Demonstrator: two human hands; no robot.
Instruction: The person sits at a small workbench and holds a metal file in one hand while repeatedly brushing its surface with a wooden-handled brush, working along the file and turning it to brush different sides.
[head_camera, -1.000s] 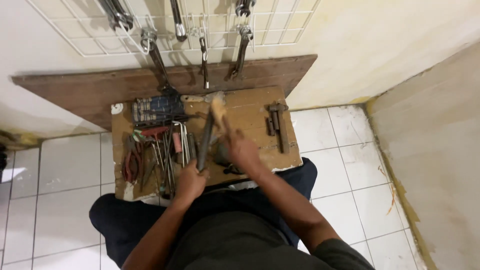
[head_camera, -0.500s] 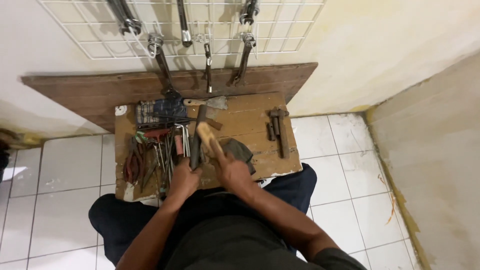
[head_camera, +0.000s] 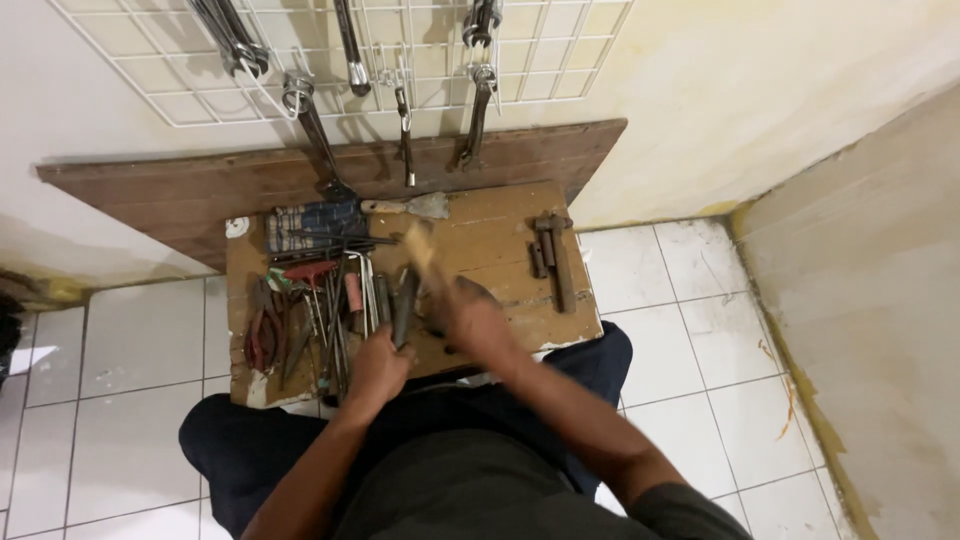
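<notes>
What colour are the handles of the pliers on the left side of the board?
Red, as the head view shows: the pliers lie among other tools.

Soft, fairly bright indoor light fell from above, throwing faint tool shadows on the wall (head_camera: 760, 80) at the top of the frame, while the right hand (head_camera: 480, 318) smeared with motion blur at centre, and the wide lens bent the frame's edges.

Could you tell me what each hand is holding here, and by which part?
The left hand grips a dark metal tool by its lower end. The right hand, blurred, holds a wooden handle by its lower part; its head cannot be told.
</notes>
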